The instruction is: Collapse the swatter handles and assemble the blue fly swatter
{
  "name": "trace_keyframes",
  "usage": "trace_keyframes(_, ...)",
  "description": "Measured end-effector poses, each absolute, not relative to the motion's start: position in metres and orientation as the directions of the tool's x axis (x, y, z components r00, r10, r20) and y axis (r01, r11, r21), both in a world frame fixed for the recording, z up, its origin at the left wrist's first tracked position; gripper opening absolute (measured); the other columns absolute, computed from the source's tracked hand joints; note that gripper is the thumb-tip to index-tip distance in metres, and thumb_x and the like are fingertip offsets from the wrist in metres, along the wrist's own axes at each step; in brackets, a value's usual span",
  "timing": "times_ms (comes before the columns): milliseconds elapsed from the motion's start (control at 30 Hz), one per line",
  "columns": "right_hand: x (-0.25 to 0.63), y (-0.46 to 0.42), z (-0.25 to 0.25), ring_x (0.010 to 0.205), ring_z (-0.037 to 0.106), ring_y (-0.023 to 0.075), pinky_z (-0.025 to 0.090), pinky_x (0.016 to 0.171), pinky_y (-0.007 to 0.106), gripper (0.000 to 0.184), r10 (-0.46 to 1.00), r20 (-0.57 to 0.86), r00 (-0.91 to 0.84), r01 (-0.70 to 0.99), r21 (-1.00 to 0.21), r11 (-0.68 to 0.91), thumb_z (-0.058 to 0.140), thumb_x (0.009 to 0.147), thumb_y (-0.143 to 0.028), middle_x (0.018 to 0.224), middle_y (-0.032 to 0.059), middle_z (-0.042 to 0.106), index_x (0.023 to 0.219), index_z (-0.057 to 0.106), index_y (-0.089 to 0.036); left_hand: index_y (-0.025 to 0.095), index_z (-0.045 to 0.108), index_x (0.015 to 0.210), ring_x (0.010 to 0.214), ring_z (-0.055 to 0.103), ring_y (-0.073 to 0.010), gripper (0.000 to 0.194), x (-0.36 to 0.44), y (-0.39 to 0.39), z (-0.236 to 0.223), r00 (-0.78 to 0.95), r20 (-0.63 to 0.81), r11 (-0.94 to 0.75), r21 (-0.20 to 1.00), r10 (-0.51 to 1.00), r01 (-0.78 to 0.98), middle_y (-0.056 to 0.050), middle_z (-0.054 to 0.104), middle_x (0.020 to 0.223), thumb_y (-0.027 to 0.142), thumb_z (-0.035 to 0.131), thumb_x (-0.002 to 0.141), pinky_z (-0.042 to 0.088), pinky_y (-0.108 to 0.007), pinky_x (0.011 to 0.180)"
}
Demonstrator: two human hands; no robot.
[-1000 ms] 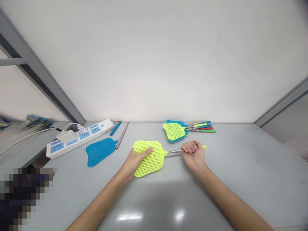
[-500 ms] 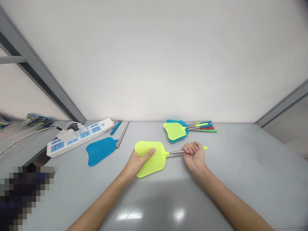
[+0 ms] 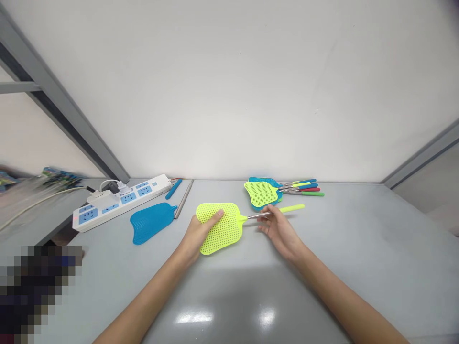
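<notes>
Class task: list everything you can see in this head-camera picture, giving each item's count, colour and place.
yellow-green fly swatter: one, yellow-green with steel shaft, in the person's hands
swatter pile: several, yellow-green and blue, far table edge
swatter head: one, blue, on table, left of centre
steel rod: one, silver, beside that head
grip: one, blue, beyond the rod
power strip: one, white and blue, far left
table: one, grey, beneath these
left hand: one, on the mesh
right hand: one, at the shaft
</notes>
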State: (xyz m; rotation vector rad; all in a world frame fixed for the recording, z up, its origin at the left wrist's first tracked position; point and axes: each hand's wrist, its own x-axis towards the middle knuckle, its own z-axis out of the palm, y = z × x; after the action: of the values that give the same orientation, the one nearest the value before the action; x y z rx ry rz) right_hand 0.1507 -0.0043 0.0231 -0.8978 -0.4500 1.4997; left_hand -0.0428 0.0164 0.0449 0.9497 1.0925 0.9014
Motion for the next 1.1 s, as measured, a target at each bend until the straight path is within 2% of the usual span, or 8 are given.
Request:
trace_keyframes(167, 0.146, -0.011, 0.019, 0.059, 0.053, 0.0108, 0.042, 0.052, 0.022, 0.016, 0.968, -0.202, -0.149, -0.532, -0.809, -0.251, 0.057, 0.070, -0.031, 0.066, 0.0003, 0.056, 0.074, 0.055, -0.017, 0.014, 0.057, 0.093, 0.078, 0.061, -0.0215, 0.040, -0.047, 0.024, 0.037, 0.208, -0.276, 0.302, 0.947, 0.938, -0.109, -0.011, 0.063, 0.093, 0.041, 0.061, 0.063, 0.049, -0.030, 0.069)
trace_keyframes(333, 0.148, -0.009, 0.018, 0.062, 0.055, 0.0113, 0.043, 0.051, 0.021, 0.021, 0.964, -0.216, -0.158, -0.461, -0.847, -0.265, 0.060, 0.068, -0.029, 0.071, 0.0031, 0.060, 0.084, 0.059, -0.016, 0.013, 0.057, 0.095, 0.079, 0.061, -0.0212, 0.044, -0.046, 0.026, 0.034, 0.205, -0.283, 0.305, 0.949, 0.937, -0.081, -0.012, 0.063, 0.094, 0.043, 0.060, 0.063, 0.048, -0.028, 0.068)
trace_keyframes(500, 0.162, 0.003, 0.015, 0.064, 0.057, 0.0111, 0.045, 0.051, 0.019, 0.016, 0.976, -0.218, 0.014, -0.484, -0.855, -0.184, 0.061, 0.067, -0.028, 0.075, 0.0061, 0.063, 0.073, 0.062, -0.013, 0.013, 0.056, 0.099, 0.080, 0.059, -0.0186, 0.043, -0.043, 0.023, 0.039, 0.371, -0.203, 0.260, 0.959, 0.906, -0.110, -0.010, 0.063, 0.095, 0.042, 0.056, 0.067, 0.044, -0.027, 0.073)
trace_keyframes(667, 0.191, 0.018, 0.013, 0.059, 0.057, 0.0102, 0.047, 0.047, 0.019, 0.012, 0.945, -0.245, 0.215, -0.520, -0.848, -0.102, 0.064, 0.064, -0.024, 0.070, 0.0029, 0.064, 0.070, 0.061, -0.015, 0.016, 0.059, 0.094, 0.059, 0.055, -0.0100, 0.036, -0.044, 0.025, 0.031, 0.399, -0.141, 0.167, 0.985, 0.906, -0.031, -0.005, 0.062, 0.082, 0.041, 0.052, 0.070, 0.042, -0.022, 0.061)
trace_keyframes(767, 0.209, 0.025, 0.011, 0.055, 0.056, 0.0099, 0.046, 0.044, 0.018, 0.011, 0.924, -0.224, 0.310, -0.487, -0.872, -0.048, 0.063, 0.065, -0.025, 0.064, 0.0019, 0.062, 0.066, 0.059, -0.015, 0.016, 0.060, 0.091, 0.056, 0.051, -0.0080, 0.033, -0.044, 0.026, 0.025, 0.420, -0.128, 0.144, 0.990, 0.899, -0.007, -0.003, 0.059, 0.076, 0.041, 0.051, 0.071, 0.042, -0.021, 0.060)
trace_keyframes(900, 0.227, 0.033, 0.009, 0.051, 0.055, 0.0092, 0.045, 0.042, 0.018, 0.014, 0.915, -0.183, 0.360, -0.418, -0.908, -0.017, 0.054, 0.072, -0.026, 0.060, 0.0018, 0.061, 0.064, 0.056, -0.015, 0.015, 0.060, 0.090, 0.055, 0.050, -0.0077, 0.033, -0.042, 0.026, 0.020, 0.458, -0.118, 0.121, 0.992, 0.881, 0.023, -0.003, 0.056, 0.075, 0.041, 0.048, 0.073, 0.042, -0.021, 0.059)
trace_keyframes(1100, 0.237, 0.040, 0.011, 0.053, 0.056, 0.0099, 0.046, 0.044, 0.019, 0.009, 0.922, -0.190, 0.338, -0.358, -0.932, -0.061, 0.054, 0.073, -0.020, 0.065, 0.0024, 0.061, 0.066, 0.056, -0.015, 0.015, 0.059, 0.089, 0.056, 0.049, -0.0087, 0.033, -0.043, 0.028, 0.017, 0.477, -0.098, 0.096, 0.995, 0.873, 0.027, -0.003, 0.056, 0.075, 0.042, 0.046, 0.074, 0.041, -0.022, 0.060)
